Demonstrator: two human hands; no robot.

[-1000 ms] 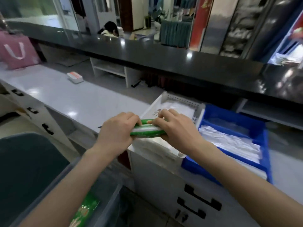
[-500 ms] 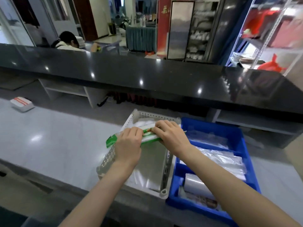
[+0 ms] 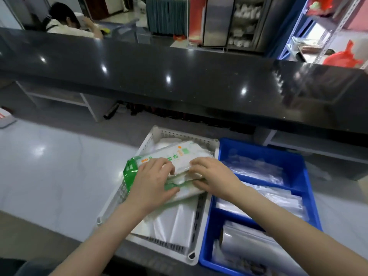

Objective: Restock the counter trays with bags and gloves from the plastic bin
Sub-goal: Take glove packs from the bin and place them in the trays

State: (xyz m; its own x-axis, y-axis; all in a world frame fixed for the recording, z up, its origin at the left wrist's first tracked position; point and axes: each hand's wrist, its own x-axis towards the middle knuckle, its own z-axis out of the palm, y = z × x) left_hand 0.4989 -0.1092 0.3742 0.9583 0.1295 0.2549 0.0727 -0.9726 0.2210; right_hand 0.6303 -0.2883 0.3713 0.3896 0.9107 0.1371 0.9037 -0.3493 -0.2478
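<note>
A long glossy black stone counter ledge (image 3: 179,76) runs from nine to three o'clock, dotted with ceiling-light reflections. At one o'clock, blue metal shelving (image 3: 310,26); below, pale grey worktop (image 3: 49,176).

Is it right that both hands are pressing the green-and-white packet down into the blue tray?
Not quite. In the head view both the left hand and right hand press the green-and-white packet into the white tray; the blue tray sits beside it.
</note>
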